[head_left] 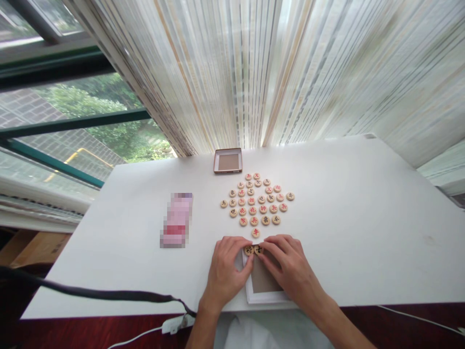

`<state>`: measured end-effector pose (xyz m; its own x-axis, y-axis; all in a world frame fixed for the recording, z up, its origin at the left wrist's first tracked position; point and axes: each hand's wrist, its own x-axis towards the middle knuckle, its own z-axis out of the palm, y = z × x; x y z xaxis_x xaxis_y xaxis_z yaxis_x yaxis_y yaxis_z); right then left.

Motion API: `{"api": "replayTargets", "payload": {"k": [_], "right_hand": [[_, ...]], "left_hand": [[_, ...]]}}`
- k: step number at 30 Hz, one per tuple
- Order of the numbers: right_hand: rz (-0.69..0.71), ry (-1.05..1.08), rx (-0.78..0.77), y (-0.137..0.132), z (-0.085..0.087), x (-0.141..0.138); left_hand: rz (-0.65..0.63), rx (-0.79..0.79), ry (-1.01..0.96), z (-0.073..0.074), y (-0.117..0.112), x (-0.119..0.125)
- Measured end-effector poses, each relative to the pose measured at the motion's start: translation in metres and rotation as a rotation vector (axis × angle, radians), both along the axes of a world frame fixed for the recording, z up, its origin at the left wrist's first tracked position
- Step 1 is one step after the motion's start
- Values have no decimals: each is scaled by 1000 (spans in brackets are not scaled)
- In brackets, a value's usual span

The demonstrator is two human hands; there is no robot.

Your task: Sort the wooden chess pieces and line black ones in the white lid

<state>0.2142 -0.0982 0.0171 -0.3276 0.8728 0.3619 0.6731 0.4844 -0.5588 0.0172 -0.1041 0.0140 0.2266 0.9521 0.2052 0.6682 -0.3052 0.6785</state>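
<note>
My left hand [227,271] pinches a round wooden chess piece with a black character [249,250] at the far edge of a shallow white box [250,295] lying near the table's front edge. My right hand [286,264] pinches a second wooden piece [258,249] right beside the first; the two pieces touch. Both hands rest over the box, whose brown inside [263,281] shows between them. Just beyond the hands lies a single red-marked piece [255,232], and farther back a cluster of several wooden pieces [256,201] with red and black characters.
A white table [345,218] carries a small open tin with a brown inside [228,161] at the back and a pink blurred packet [177,220] to the left. A dark cable [109,294] crosses the front left edge. Striped curtains and a window stand behind.
</note>
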Motion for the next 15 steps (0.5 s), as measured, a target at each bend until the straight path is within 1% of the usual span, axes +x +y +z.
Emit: {"api": "replayTargets", "payload": {"k": [5,9,12,15], "right_hand": [[-24,25,33,3,4,5],[-55,1,57,16,8,17],[-28,-63,68,31,10,27],[41,-153,98,44,12,32]], "left_hand": [[-4,5,-4,0,0,-1],[11,15,-18,-1,-1,-1],[39,22,-35,-3,0,-1],[49,21,-51,-4,0,-2]]}}
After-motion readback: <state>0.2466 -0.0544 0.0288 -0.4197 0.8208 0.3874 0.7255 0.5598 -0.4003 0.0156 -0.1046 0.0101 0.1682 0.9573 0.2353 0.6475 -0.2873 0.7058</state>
